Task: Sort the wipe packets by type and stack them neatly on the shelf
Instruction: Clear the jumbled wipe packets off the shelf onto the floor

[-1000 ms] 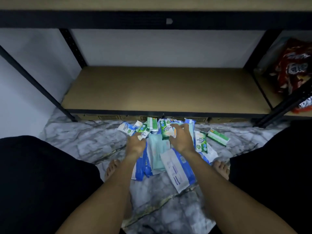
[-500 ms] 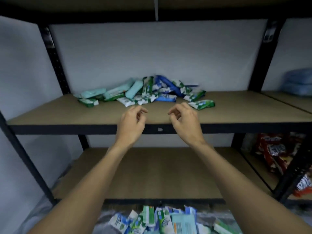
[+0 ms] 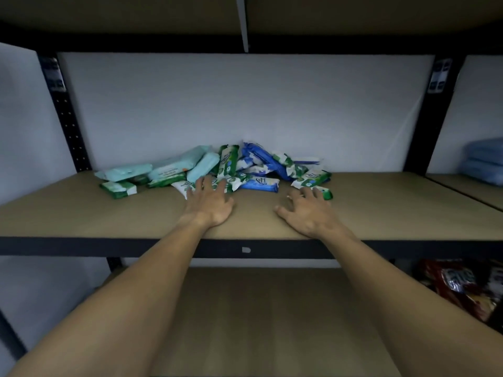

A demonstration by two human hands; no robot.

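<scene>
On the board shelf [image 3: 386, 208], crinkly wipe packets [image 3: 260, 184] heaped, left hand [image 3: 211, 206], right hand [image 3: 307, 214] spread, perhaps touching.

Wipe packets [image 3: 260, 184] print blurred; snack bags [image 3: 458, 280] edge-cropped.

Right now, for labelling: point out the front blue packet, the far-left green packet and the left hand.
front blue packet [image 3: 260, 184], head view, middle of its face
far-left green packet [image 3: 118, 189], head view, middle of its wrapper
left hand [image 3: 210, 205], head view, back of the hand
</scene>
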